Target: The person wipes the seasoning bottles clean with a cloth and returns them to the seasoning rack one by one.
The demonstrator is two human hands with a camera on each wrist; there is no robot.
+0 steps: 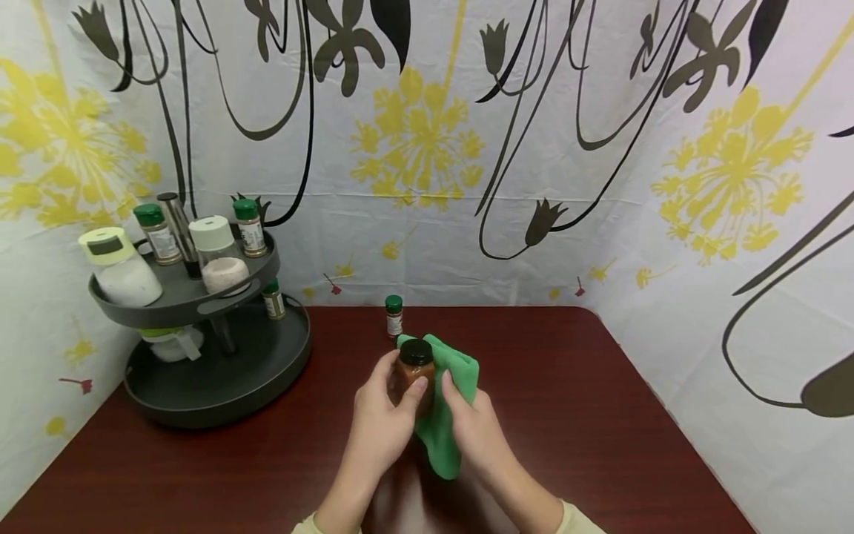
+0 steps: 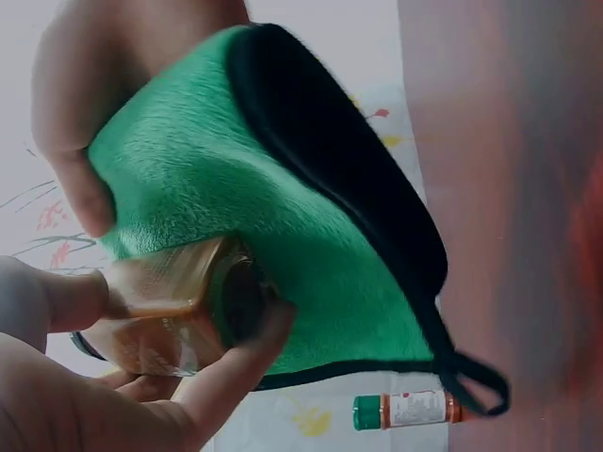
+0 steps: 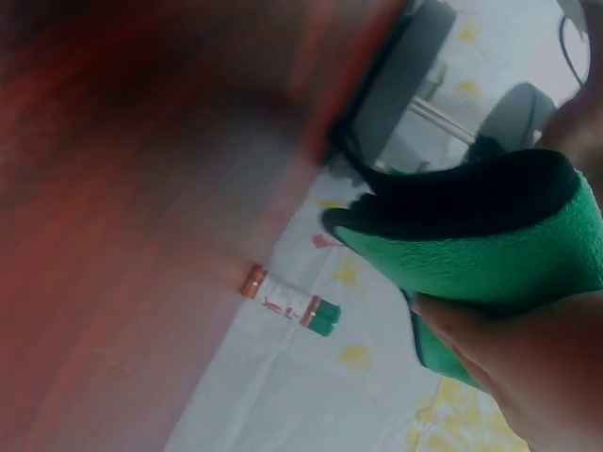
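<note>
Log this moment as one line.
Left grip: holds black-lidded jar | Right grip: holds green cloth beside jar | Green-capped spice bottle: upright on table

Cloth [image 1: 438, 437] green (black edging [image 2: 349, 169]); jar [image 1: 410, 374] brown, lid [image 1: 416, 352] black; tabletop [image 1: 567, 430] maroon; backdrop [image 1: 427, 252] floral.

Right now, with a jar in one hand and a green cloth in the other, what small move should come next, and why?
I'd probably have the right hand press the green cloth to the jar's side and wipe: the left hand already grips the jar, its black lid is on, and the cloth sits right beside it.
</note>
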